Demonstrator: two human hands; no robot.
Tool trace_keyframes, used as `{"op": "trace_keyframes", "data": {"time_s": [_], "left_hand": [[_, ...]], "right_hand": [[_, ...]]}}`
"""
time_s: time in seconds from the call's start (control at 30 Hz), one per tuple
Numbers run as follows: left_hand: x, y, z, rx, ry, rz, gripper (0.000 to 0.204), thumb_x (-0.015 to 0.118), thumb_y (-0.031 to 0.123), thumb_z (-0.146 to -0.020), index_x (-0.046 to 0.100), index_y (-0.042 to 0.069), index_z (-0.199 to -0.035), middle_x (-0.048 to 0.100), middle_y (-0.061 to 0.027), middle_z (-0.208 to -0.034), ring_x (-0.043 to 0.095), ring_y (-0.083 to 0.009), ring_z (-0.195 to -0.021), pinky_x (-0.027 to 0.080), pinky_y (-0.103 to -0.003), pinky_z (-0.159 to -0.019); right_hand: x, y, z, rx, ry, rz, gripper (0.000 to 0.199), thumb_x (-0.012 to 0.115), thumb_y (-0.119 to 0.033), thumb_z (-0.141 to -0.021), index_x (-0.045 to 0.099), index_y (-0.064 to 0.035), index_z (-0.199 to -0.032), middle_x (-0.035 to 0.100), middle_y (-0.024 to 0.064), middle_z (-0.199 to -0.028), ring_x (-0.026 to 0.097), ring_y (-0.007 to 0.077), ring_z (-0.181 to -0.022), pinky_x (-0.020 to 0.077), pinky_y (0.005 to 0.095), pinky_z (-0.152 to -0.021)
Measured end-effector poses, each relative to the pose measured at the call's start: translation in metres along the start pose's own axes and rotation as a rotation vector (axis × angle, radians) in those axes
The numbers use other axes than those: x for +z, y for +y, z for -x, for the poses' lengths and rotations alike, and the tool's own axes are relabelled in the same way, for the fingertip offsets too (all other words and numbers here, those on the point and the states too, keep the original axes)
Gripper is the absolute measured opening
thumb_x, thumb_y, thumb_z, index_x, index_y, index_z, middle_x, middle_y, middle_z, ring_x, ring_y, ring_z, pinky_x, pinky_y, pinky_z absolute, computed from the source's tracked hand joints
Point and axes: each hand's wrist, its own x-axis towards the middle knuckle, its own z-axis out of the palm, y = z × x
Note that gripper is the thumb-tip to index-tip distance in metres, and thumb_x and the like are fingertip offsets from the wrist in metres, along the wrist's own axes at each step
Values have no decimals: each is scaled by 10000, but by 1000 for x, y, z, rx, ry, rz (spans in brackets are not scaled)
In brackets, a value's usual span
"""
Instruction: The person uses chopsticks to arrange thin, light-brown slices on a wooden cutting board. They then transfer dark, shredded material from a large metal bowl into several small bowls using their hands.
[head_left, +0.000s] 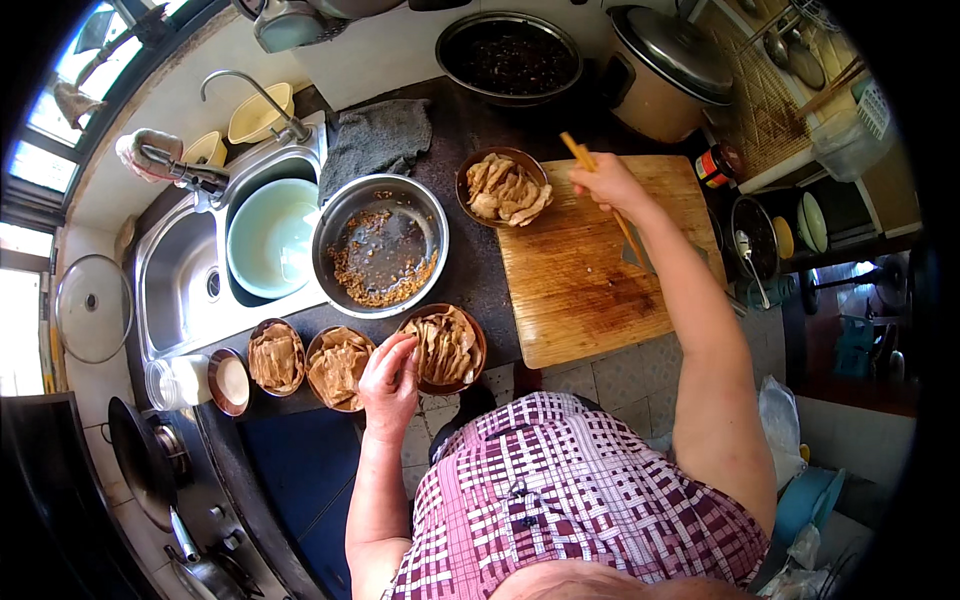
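My right hand (608, 183) is closed round a pair of wooden chopsticks (577, 150), above the far part of a wooden cutting board (570, 290). A grey, flat, blade-like thing (637, 246) lies on the board, partly hidden by my forearm. Just left of the board is a brown bowl of pale brown slices (508, 188). My left hand (390, 375) has its fingers bent together at the left rim of a bowl of stacked slices (447, 348); whatever they pinch is hidden. Beside it stands another bowl of folded brown sheets (340, 368).
A steel basin (428, 225) with crumbly brown bits stands beside the sink (170, 285), which holds a pale green basin (265, 245). At the left are another filled bowl (276, 358) and a jar (163, 384). A dark-filled pan (508, 60) and rice cooker (655, 85) stand behind.
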Motion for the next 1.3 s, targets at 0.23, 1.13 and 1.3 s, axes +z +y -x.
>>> {"op": "trace_keyframes", "data": {"time_s": [0.23,1.13,1.3], "left_hand": [[-2,-7,6,-8,18,1,157,682,-15,-840,687,12,-995,680,-133,-1043,666,-269,-928,528,-331,-812],[63,23,-83,390,-137,-66,183,675,13,-814,666,57,-991,645,-113,-1020,622,-302,-916,488,-396,-808],[111,23,-145,537,-118,-262,159,627,52,-817,669,73,-969,622,-107,-976,586,-291,-940,455,-402,-830]], "right_hand": [[4,1,-8,80,-80,33,194,601,-212,-915,587,-24,-867,628,59,-677,503,119,-428,424,289,-370],[-19,-76,112,-464,206,100,219,631,-174,-937,668,21,-845,579,29,-615,562,90,-511,447,229,-476],[-10,-68,103,-447,173,78,228,624,-160,-939,630,25,-807,563,39,-588,555,102,-499,440,248,-471]]}}
